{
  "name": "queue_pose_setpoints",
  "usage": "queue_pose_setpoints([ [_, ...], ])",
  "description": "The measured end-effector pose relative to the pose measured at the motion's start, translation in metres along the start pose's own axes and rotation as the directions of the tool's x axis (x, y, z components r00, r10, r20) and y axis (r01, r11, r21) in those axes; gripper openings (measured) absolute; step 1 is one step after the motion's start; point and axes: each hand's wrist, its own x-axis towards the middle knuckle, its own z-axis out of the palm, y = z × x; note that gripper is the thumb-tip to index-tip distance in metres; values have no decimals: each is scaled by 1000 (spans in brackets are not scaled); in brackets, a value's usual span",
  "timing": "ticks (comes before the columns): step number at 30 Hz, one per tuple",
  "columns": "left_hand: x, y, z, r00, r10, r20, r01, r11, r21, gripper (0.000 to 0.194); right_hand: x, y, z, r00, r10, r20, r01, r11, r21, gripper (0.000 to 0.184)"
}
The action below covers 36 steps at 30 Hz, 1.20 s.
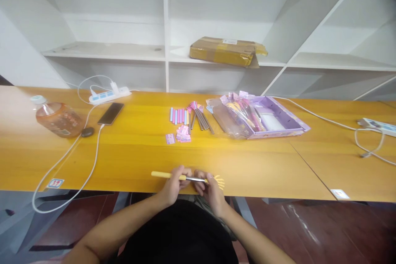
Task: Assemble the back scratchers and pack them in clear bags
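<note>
A yellow back scratcher [195, 179] with a metal shaft lies level across both hands near the table's front edge. My left hand [175, 183] is closed round its yellow handle. At the other end, my right hand [210, 185] grips the shaft just below the yellow claw head [219, 182]. Beyond the hands lie several metal shafts with coloured claw heads [201, 117]. Beside them is a row of pink, blue and yellow handle tubes [178, 116]. Small printed cards [183, 133] form a loose pile in front of these.
A purple tray [278, 133] with plastic-bagged scratchers stands at the back right. On the left are a drink bottle [58, 117], a phone [111, 113], a small dark object [87, 132] and a power strip [109, 95] with white cables. A taped carton [227, 50] rests on the shelf.
</note>
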Motion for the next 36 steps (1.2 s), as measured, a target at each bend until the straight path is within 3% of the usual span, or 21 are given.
queue_pose_setpoints([
  [3, 6, 7, 2, 999, -35, -33, 34, 999, -38, 56, 3, -3, -5, 997, 73, 3, -73, 997, -6, 67],
  [7, 2, 17, 1, 998, -57, -11, 56, 998, -23, 56, 3, -11, -9, 992, 121, 36, -123, 989, 80, 69],
  [13, -10, 28, -18, 999, -50, -4, 50, 999, -4, 56, -14, -20, -22, 992, 85, -91, -77, 992, 96, 66],
  [17, -21, 43, -58, 999, 14, -52, -13, 1000, 13, 63, -34, -36, -69, 971, 0, -239, -16, 998, -66, 64],
  [22, -49, 75, -129, 987, 67, -149, -64, 998, 26, 65, -63, -64, -160, 901, -157, -405, 91, 980, -177, 59],
  [24, -64, 86, -154, 977, 74, -202, -66, 997, 46, 65, -74, -70, -193, 856, -179, -484, 101, 978, -184, 57],
  [27, -82, 92, -176, 986, -11, -168, 30, 993, 114, 67, -87, -72, -222, 824, -209, -527, 82, 964, -253, 59],
  [32, -94, 86, -179, 985, 10, -171, 4, 997, 81, 66, -93, -78, -214, 849, -167, -501, 26, 960, -277, 67],
  [36, -88, 83, -176, 977, 31, -213, -28, 999, 17, 63, -93, -90, -198, 815, -198, -545, 129, 978, -163, 77],
])
